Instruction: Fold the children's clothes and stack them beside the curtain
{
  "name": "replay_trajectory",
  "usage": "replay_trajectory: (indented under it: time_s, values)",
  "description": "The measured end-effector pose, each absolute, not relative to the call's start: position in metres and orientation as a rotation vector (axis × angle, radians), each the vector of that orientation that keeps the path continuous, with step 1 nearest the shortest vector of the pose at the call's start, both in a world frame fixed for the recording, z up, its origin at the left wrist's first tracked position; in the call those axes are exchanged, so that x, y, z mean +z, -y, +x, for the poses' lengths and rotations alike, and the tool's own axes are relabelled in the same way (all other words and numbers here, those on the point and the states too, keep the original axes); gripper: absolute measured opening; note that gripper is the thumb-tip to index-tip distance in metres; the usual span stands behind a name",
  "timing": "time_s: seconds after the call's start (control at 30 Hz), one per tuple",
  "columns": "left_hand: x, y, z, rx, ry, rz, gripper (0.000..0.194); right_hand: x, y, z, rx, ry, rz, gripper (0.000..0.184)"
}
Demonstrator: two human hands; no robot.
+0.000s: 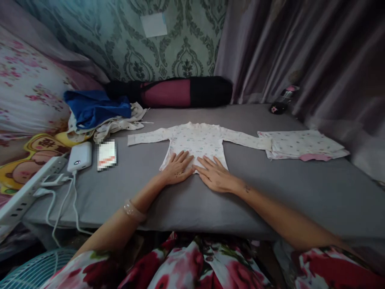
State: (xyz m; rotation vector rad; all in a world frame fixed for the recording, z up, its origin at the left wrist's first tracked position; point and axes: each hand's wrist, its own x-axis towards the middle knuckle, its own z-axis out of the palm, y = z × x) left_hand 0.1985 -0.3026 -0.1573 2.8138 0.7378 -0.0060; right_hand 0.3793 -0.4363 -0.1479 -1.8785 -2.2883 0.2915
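A small white long-sleeved shirt with a fine print lies flat on the grey surface, its sleeves stretched out to both sides and its collar facing away from me. My left hand rests on the lower left part of the shirt, fingers spread. On the lower right part lies my right hand, also flat with the fingers apart. Both hands cover part of the hem. The shirt's right sleeve end touches a stack of folded printed clothes with a pink piece showing at its front.
At the left are a blue cloth on a crumpled heap, a white power bank with cables, a power strip and a blurred-out card. A dark red and black roll lies by the wall; a bottle stands back right.
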Motion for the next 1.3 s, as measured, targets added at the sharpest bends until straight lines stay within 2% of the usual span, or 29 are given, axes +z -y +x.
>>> replay_trajectory:
  time_s: [0.2,0.3,0.47,0.57,0.7,0.8,0.97,1.3]
  values:
    - [-0.153,0.289,0.205,0.067,-0.702,2.823,0.047,-0.133,0.463,0.379,0.519,2.268,-1.705,0.049]
    - [-0.152,0.281,0.221,0.118,-0.763,2.848,0.042,-0.122,0.466,0.391,0.711,2.202,-1.578,0.043]
    - [-0.154,0.282,0.26,0.172,-0.84,2.882,0.035,-0.116,0.455,0.437,0.954,1.781,-1.588,0.033]
    - [-0.157,0.286,0.284,0.198,-0.727,2.899,0.039,-0.118,0.446,0.482,0.743,1.474,-1.862,0.033]
    - [-0.162,0.29,0.314,0.209,-0.529,2.92,0.044,-0.12,0.444,0.54,0.012,1.015,-2.431,0.032]
    - [-0.166,0.295,0.332,0.204,-0.461,2.915,0.047,-0.122,0.446,0.566,-0.242,0.732,-2.706,0.03]
    - [-0.176,0.302,0.345,0.31,-0.544,2.936,0.048,-0.13,0.444,0.583,-0.198,0.548,-2.858,0.037]
    - [-0.178,0.304,0.343,0.302,-0.561,2.988,0.05,-0.133,0.424,0.591,0.158,0.494,-2.799,0.031]
